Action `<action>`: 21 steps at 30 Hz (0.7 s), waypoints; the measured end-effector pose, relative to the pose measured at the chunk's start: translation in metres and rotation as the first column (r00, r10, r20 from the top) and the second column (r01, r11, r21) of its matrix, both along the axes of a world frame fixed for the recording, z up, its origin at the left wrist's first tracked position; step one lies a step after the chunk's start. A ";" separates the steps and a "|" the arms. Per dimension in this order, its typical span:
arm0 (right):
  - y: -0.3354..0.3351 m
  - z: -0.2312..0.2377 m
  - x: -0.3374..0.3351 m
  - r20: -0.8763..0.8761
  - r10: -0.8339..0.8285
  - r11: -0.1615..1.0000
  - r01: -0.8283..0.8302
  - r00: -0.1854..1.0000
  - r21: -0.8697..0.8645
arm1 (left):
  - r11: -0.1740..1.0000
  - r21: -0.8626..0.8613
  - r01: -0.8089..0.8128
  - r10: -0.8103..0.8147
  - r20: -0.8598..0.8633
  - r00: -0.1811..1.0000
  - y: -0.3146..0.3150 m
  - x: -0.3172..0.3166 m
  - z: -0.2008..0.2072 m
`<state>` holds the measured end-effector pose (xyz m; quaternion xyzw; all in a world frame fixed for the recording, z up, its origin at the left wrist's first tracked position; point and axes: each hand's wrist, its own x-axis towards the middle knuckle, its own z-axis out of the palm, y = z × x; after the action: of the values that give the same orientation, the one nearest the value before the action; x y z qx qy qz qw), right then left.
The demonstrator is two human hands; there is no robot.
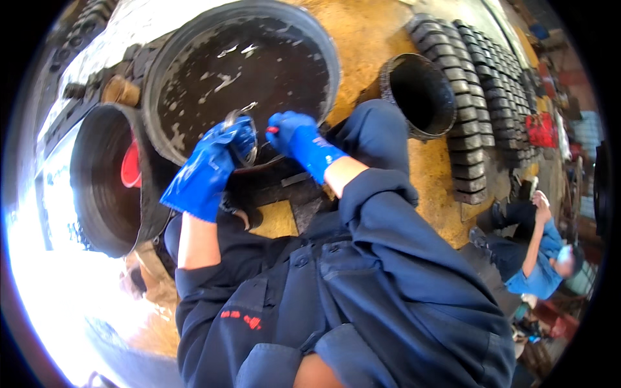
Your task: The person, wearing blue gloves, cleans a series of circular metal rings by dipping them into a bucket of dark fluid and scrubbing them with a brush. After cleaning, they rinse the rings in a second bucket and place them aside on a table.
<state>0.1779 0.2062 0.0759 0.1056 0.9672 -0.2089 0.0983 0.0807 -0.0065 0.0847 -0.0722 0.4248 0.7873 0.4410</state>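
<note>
My left hand [220,152], in a long blue rubber glove, is closed on a shiny, ring-shaped metal part [250,156] at the near rim of a large round tub [155,84]. Dark liquid [259,77] with patches of foam fills the tub. Just right of the metal part, my right hand [294,134], gloved the same way, is closed in a fist. A small red end [272,130] pokes out of that fist; the rest of the thing is hidden by the fingers.
Left of the tub, a second dark tub [107,194] lies tilted with a red bowl [131,165] inside. An open black cylinder [420,97] stands to the right, beside stacked rows of ribbed dark metal parts [456,97]. A person in blue [540,258] sits at the far right.
</note>
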 end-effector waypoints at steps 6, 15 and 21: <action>0.000 0.006 0.002 0.045 -0.042 0.999 0.041 0.998 0.020 | 0.997 0.019 -0.071 0.073 -0.117 0.990 0.009 -0.002 0.009; 0.000 0.010 -0.005 0.159 0.007 1.000 -0.009 0.987 0.013 | 0.996 0.034 -0.087 0.089 -0.077 0.993 0.002 0.010 0.035; 0.003 0.002 0.000 0.055 -0.020 0.999 0.018 0.998 0.045 | 0.995 -0.081 -0.062 0.063 0.009 0.998 0.012 0.016 0.024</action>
<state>0.1776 0.2094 0.0782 0.1227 0.9675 -0.1853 0.1209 0.0969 0.0051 0.1083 -0.1076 0.4513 0.7826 0.4152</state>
